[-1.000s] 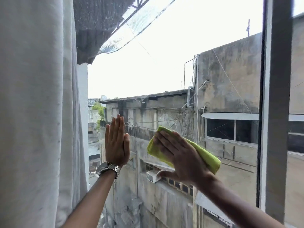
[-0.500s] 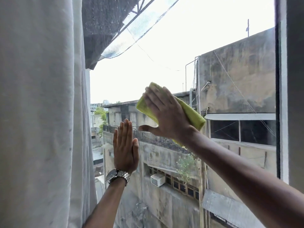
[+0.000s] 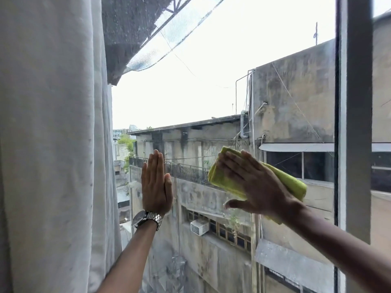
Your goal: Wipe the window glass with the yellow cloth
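The window glass point(image 3: 211, 81) fills the middle of the view, with grey buildings behind it. A folded yellow cloth point(image 3: 224, 178) lies flat against the pane at mid height. My right hand point(image 3: 256, 185) is spread over the cloth and presses it onto the glass, thumb pointing left. My left hand point(image 3: 157, 185), with a metal watch at the wrist, rests flat on the pane left of the cloth, fingers together and pointing up, holding nothing.
A white curtain point(image 3: 53, 144) hangs along the whole left side, close to my left arm. A grey vertical window frame point(image 3: 357, 123) bounds the pane on the right, just beyond the cloth's right end.
Half a second ago my right hand and the cloth were higher on the glass; they have slid down and to the right. My left hand stays flat in the same spot.
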